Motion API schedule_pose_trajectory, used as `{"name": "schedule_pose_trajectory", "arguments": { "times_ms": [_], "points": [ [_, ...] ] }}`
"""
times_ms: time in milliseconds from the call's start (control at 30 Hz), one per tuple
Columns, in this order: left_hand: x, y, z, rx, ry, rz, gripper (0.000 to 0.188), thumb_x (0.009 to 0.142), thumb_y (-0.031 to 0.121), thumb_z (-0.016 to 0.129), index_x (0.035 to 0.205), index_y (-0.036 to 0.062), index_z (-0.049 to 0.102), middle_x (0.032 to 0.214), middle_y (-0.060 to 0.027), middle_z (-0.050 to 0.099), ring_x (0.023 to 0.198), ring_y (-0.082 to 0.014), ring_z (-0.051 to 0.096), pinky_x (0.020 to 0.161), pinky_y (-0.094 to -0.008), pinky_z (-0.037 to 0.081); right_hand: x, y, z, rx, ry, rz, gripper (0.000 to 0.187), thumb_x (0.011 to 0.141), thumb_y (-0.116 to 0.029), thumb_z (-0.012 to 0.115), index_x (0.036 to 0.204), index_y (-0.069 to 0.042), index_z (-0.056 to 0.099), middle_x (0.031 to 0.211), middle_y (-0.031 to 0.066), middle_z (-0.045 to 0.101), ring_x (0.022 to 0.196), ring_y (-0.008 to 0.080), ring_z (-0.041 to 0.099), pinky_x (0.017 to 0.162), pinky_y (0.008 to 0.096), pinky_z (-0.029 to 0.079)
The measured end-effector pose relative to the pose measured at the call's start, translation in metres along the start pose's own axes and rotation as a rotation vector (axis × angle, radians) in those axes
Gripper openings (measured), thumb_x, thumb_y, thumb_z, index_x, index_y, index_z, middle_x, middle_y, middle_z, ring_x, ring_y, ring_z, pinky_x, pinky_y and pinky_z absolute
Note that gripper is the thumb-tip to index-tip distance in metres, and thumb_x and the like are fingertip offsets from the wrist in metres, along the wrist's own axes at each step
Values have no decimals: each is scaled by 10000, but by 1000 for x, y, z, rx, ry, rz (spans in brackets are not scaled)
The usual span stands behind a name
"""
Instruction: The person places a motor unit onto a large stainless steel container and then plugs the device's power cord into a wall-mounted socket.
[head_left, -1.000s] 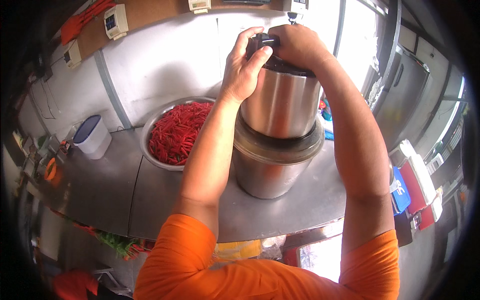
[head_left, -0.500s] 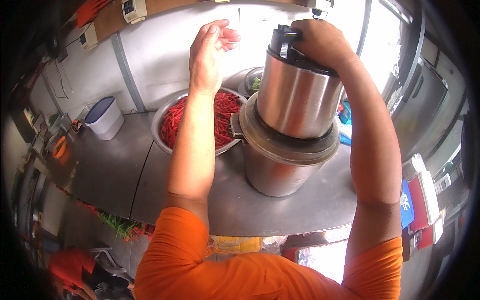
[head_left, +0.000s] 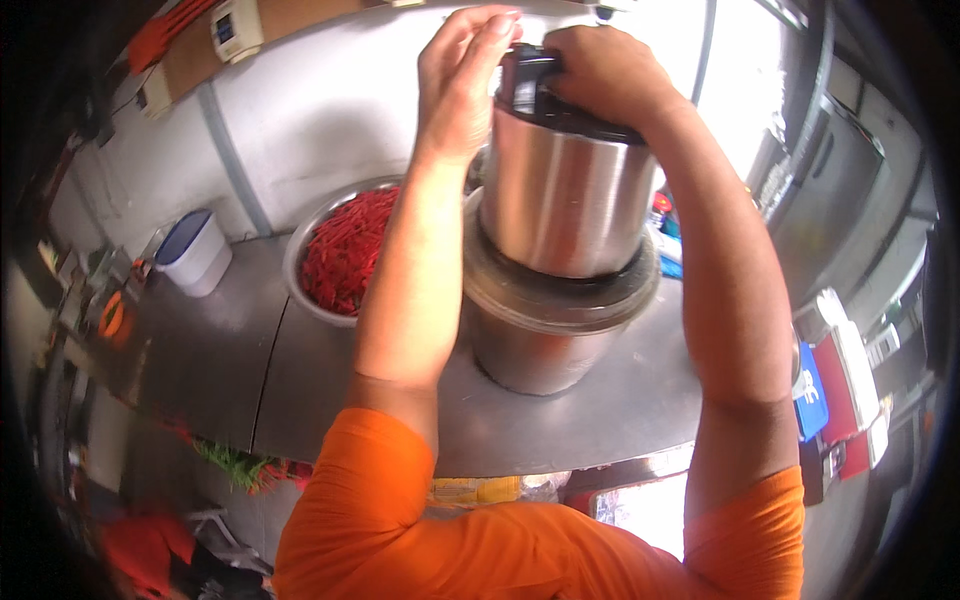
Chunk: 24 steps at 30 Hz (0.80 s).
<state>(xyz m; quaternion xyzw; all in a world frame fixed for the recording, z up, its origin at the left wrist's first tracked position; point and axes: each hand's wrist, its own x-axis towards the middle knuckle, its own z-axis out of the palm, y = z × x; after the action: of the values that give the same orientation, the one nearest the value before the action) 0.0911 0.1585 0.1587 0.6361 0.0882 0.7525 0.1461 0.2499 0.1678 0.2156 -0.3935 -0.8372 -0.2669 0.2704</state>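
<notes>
A brushed-steel motor head (head_left: 565, 195) stands upright on the clear lid (head_left: 505, 295) of a steel food-processor bowl (head_left: 540, 358). My right hand (head_left: 612, 78) is closed over the black handle (head_left: 530, 70) on top of the motor head. My left hand (head_left: 458, 85) is raised at the handle's left side, fingers apart and slightly curved, holding nothing. Whether it touches the handle I cannot tell. Left of the bowl, partly behind my left forearm, a metal basin (head_left: 292, 265) is filled with red chilies (head_left: 345, 250).
The steel table (head_left: 330, 380) carries a white container with a blue lid (head_left: 193, 255) and an orange-handled tool (head_left: 110, 315) at left. Green stalks (head_left: 235, 465) show below its front edge. A person in red (head_left: 145, 550) is low at lower left. A blue item (head_left: 810, 395) is at right.
My left hand has moved up and right, close to the black handle. The view has shifted slightly, while my right hand keeps its hold on top.
</notes>
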Motion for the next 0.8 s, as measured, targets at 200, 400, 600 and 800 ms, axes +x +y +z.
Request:
{"name": "schedule_pose_trajectory", "arguments": {
  "times_ms": [200,400,600,800],
  "points": [
    [-1,-4,8,26,-105,-48,148,939,100,644,1054,9,660,974,-21,660,921,-88,597,848,-233,466,2,-5,-5,9,-106,71,270,825,-202,609,1032,-94,745,1074,155,719,1004,326,696,875,443,546],
    [-8,-6,7,133,-100,6,167,937,87,620,1079,3,649,1042,-45,654,972,-112,582,891,-259,453,-1,-2,-1,23,27,22,225,792,-205,655,963,-84,738,922,160,731,899,333,709,814,446,561],
    [-50,14,-34,443,-100,-184,430,956,215,644,1310,-2,530,1252,-124,588,1185,-205,541,1013,-343,417,-2,2,-5,73,-104,56,249,815,-225,646,1003,-83,725,991,168,721,966,334,693,851,439,548],
    [-165,29,-109,639,-414,-603,497,980,294,611,1363,0,489,1316,-153,574,1221,-244,540,1047,-375,417,-7,0,-17,126,-132,0,388,800,-307,656,1134,-112,684,1017,190,710,969,358,682,856,462,530]
  ]
}}
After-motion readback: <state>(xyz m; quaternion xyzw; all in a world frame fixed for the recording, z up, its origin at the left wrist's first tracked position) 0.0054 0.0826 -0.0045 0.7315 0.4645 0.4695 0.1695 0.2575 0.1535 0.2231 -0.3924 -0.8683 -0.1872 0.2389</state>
